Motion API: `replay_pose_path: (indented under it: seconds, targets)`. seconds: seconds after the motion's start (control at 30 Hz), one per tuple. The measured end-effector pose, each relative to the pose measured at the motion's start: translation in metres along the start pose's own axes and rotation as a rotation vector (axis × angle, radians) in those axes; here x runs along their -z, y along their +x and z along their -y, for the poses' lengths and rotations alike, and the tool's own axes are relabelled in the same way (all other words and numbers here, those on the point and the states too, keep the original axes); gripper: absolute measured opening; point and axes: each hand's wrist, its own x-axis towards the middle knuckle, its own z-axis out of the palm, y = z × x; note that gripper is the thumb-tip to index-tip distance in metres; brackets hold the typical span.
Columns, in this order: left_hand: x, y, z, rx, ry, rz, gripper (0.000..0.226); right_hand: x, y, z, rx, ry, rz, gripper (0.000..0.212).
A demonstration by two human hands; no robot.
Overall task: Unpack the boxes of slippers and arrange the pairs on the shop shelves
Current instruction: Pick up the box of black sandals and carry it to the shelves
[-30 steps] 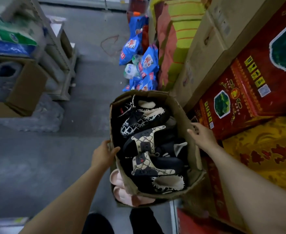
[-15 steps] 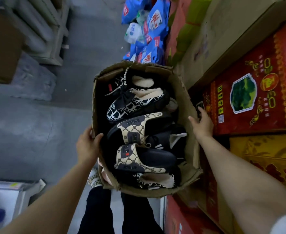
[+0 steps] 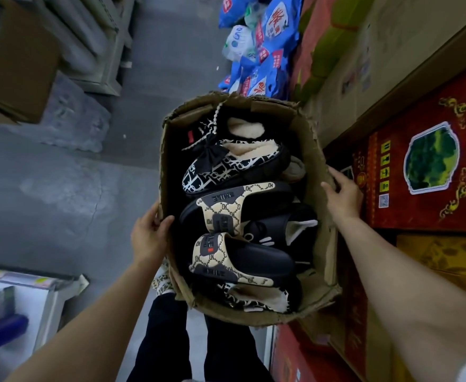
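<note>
Two speakers describe one head-camera view, looking down.

**Asker:** Where does the cardboard box [image 3: 306, 150] sit, and what holds it?

**Describer:** Both hands carry it, clear of the grey floor [image 3: 61, 194], in front of the person's legs. The left hand [image 3: 148, 238] grips the box's left wall, thumb hooked inside the rim and fingers outside. The right hand [image 3: 343, 195] presses against the box's right wall, thumb at the rim; its fingers are partly hidden between the box and the red carton [image 3: 424, 172] just beside it.

**Asker:** What lies inside the box?

**Describer:** Slippers, piled loosely: a black-and-white fleece-lined slipper [image 3: 226, 166] towards the box's far end, two beige patterned slides [image 3: 234, 210] below it.

**Asker:** How will it likely handle?

**Describer:** Probably light, since the slippers look soft. The box's rim is torn and its walls bow, so the card seems limp. Gripping low on opposite walls, or under the base, looks safer than the frayed edge.
</note>
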Motion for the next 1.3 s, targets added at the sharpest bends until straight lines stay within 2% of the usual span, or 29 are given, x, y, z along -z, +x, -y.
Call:
replay_pose_path:
  seconds: [0.3, 0.5, 0.63, 0.87, 1.07, 1.2, 1.3]
  targets:
    - [0.003, 0.0, -0.019, 0.085, -0.126, -0.078, 0.034, 0.008, -0.013, 0.018, 0.013, 0.084, 0.067, 0.047]
    - [0.008, 0.008, -0.027, 0.201, -0.267, -0.133, 0.029, 0.005, -0.026, 0.033, -0.009, 0.155, 0.027, 0.043]
    - [0.015, 0.019, -0.018, 0.289, -0.4, -0.123, 0.027, 0.003, -0.037, 0.047, 0.011, 0.14, 0.007, 0.042]
    - [0.036, 0.023, 0.002, 0.287, -0.597, -0.08, 0.023, 0.0, -0.073, 0.075, 0.035, 0.12, -0.046, 0.042]
    - [0.08, 0.007, 0.02, 0.262, -0.731, -0.118, 0.023, -0.019, -0.113, 0.105, 0.055, 0.144, -0.07, 0.043]
    - [0.13, 0.001, 0.042, 0.257, -0.828, -0.175, 0.026, -0.054, -0.142, 0.139, 0.111, 0.128, -0.022, 0.043]
    - [0.174, -0.001, 0.064, 0.225, -0.886, -0.229, 0.036, -0.088, -0.159, 0.168, 0.183, 0.128, 0.04, 0.042]
